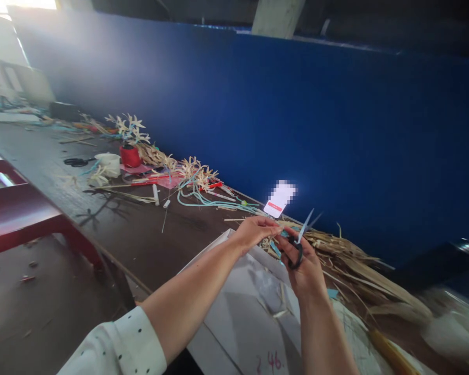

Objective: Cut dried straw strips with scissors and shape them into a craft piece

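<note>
My right hand [307,271] has the black-handled scissors [298,250] hooked on it, their blades spread apart and pointing up and away. My left hand [256,232] is closed in a pinch, its fingertips meeting those of my right hand. Whatever lies between the fingertips is too small to make out. Below both hands is a white cardboard box [234,307] with red handwritten digits and scraps inside it. Just beyond the fingers, a lit phone [275,205] leans near the blue partition.
Dried husk strips [347,260] lie to the right. Pale husk flowers [197,172] and light blue cords [214,202] are at the back. A red thread spool [130,156], a white cup [108,164] and another pair of scissors [78,162] stand farther left. A red stool [27,219] sits beside the table.
</note>
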Action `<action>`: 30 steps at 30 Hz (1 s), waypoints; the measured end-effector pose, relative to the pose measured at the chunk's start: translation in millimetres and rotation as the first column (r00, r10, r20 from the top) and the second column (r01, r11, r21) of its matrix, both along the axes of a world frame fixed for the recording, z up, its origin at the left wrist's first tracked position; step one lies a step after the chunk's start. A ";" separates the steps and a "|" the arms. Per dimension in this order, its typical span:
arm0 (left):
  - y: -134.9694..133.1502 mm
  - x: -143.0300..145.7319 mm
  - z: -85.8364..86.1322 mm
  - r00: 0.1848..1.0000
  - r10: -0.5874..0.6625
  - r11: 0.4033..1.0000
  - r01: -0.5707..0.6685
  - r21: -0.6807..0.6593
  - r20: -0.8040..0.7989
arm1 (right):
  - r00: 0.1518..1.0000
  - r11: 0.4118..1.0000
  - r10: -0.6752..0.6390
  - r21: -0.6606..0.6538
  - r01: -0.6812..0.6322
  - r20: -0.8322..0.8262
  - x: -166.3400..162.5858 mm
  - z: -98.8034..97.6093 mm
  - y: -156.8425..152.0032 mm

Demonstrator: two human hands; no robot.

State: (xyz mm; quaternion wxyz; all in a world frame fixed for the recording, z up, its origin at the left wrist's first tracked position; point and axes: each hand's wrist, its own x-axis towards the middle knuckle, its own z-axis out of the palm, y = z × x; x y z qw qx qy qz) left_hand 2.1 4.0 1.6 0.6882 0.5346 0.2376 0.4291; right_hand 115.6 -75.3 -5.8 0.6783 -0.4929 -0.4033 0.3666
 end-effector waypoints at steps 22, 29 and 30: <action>-3.6 -0.1 0.3 0.989 0.039 0.994 -0.023 0.111 -0.144 | 1.000 1.000 -0.021 0.011 0.021 0.011 5.6 -4.5 -0.6; -6.4 0.0 7.9 0.996 0.051 0.999 -0.049 0.023 -0.077 | 0.999 0.999 -0.033 0.018 0.033 -0.034 6.7 -3.9 -0.4; -6.9 -0.1 8.7 0.997 0.046 0.999 -0.045 0.004 -0.060 | 0.999 0.999 -0.042 0.024 0.042 -0.028 6.8 -3.7 -0.3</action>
